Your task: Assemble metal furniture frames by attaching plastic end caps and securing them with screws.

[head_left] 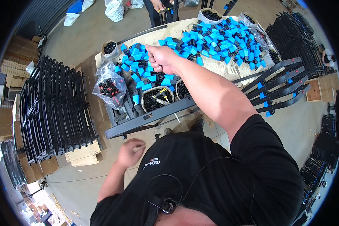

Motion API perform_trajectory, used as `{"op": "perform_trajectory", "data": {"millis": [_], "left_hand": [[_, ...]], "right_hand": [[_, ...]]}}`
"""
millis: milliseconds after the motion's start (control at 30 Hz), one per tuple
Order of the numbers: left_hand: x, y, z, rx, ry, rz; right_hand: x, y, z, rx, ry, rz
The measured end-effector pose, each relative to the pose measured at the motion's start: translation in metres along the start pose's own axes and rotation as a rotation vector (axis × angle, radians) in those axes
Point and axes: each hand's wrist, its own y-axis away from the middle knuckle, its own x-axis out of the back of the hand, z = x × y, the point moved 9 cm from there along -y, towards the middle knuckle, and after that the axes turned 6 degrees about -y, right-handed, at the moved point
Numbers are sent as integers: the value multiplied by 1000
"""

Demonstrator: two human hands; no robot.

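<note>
Right hand point(160, 59) clenched over blue caps point(147, 71) at table middle, pinching something small. Left hand point(130, 150) loose, off near edge. Few bars point(278, 88) capped; big pile left.

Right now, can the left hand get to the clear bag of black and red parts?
Probably yes. The left hand hangs empty and low by the table's near edge, while the clear bag sits on the left end of the table. Only the long black bar lies between, low enough to reach over.
</note>
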Motion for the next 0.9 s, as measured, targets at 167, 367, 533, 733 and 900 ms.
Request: {"op": "perform_trajectory", "data": {"millis": [167, 367, 533, 733, 900], "left_hand": [[153, -4, 61, -152, 596, 136], [169, -179, 10, 62, -55, 194], [68, -318, -79, 19, -678, -67], [24, -389, -139, 56, -947, -77], [5, -393, -167, 149, -998, -265]], "right_hand": [[7, 4, -7, 117, 98, 152], [18, 11, -37, 472, 731, 440], [8, 21, -46, 413, 960, 433], [12, 16, -46, 552, 1057, 373], [8, 19, -47, 443, 1072, 345]]}}
